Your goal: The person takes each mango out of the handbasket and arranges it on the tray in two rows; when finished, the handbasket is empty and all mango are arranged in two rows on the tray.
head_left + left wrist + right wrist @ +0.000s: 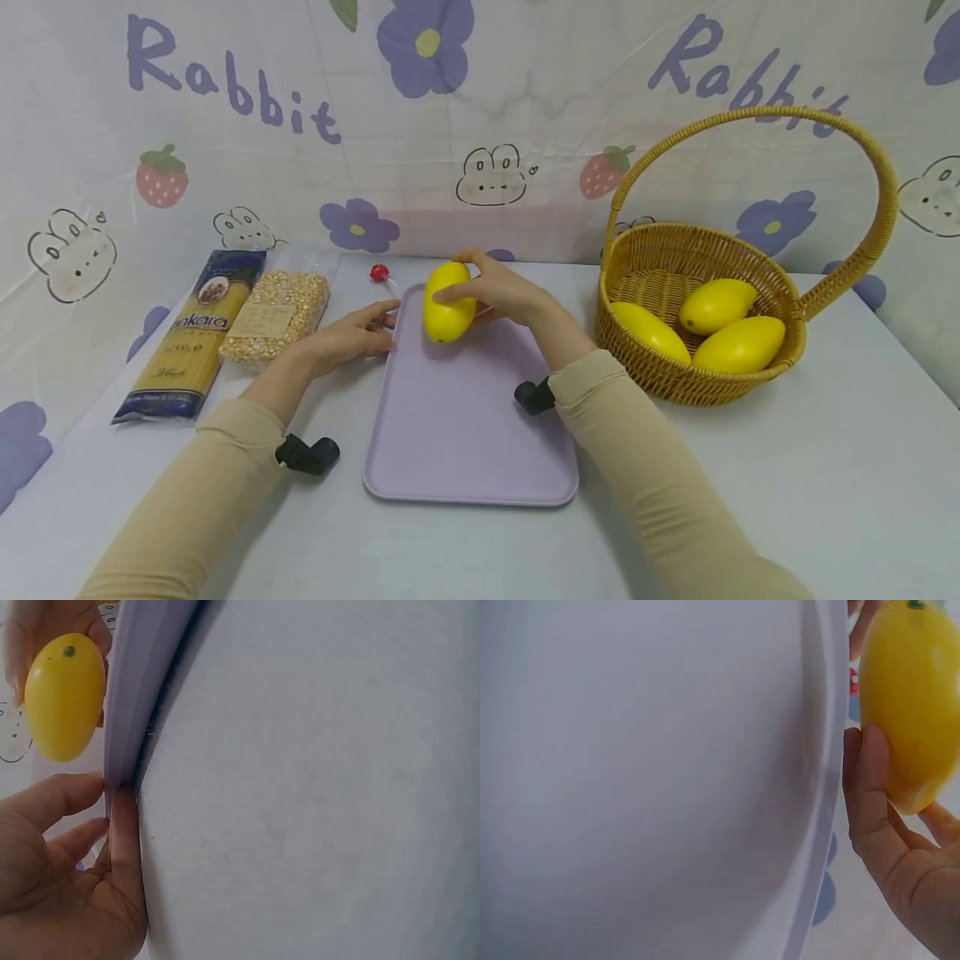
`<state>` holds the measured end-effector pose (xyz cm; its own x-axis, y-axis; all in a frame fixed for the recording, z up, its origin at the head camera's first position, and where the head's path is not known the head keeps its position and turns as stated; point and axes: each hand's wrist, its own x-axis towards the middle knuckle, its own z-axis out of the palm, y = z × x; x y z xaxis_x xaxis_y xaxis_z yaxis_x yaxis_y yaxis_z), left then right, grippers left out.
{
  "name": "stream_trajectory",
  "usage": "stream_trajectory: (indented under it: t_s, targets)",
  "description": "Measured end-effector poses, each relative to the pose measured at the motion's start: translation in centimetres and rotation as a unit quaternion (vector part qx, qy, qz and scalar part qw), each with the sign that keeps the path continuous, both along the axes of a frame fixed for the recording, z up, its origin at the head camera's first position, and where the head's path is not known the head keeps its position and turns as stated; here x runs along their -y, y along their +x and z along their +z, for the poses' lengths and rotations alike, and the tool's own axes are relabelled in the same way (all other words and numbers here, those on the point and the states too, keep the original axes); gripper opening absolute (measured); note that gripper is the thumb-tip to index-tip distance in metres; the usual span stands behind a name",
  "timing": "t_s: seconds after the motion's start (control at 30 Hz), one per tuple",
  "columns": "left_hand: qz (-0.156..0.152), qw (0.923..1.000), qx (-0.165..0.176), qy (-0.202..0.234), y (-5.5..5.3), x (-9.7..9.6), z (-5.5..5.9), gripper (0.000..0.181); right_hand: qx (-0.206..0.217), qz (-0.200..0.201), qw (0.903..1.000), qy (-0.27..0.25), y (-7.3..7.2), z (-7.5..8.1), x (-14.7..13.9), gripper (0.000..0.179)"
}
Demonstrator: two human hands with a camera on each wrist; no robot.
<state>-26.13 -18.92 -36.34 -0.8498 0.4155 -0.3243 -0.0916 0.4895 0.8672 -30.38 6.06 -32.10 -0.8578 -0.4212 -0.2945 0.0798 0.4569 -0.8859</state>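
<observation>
My right hand [510, 292] grips a yellow mango [444, 317] over the far left part of a pale purple tray [472, 433]. In the head view the mango stands lengthwise, with the thumb across its side and fingers behind it. The right wrist view shows its green stem spot at the upper end of the mango [911, 690]. At the tray's left edge, my left hand [348, 337] holds the rim by its fingertips. The left wrist view has the fingers [125, 847] right at that rim.
A wicker basket [675, 383] with a tall handle stands right, holding three yellow mangoes [738, 346]. A pasta pack [183, 350] and a bag of corn kernels [273, 321] lie left. A red lollipop [380, 272] lies behind the tray's far left corner. A printed cloth hangs behind.
</observation>
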Motion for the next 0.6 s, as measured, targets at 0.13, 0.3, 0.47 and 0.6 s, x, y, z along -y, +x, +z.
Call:
stream_trajectory:
  t_s: [0.13,0.3,0.47,0.6]
  targets:
    - [-0.003,1.0000,0.000,0.002,0.0,0.0,0.0,0.076,0.008,0.008,0.9999,0.007,0.0,-0.3,0.6,0.079]
    - [-0.004,1.0000,0.002,0.000,0.0,0.0,0.0,0.077,0.028,0.009,0.9995,-0.010,0.2,-0.4,1.0,0.082]
    - [-0.003,1.0000,0.004,-0.003,0.0,0.0,0.0,0.077,0.038,0.011,0.9990,-0.019,0.2,-0.6,1.3,0.083]
    - [-0.003,1.0000,0.005,-0.007,0.0,0.0,0.2,0.077,0.037,0.013,0.9991,-0.018,0.2,-0.7,1.3,0.083]
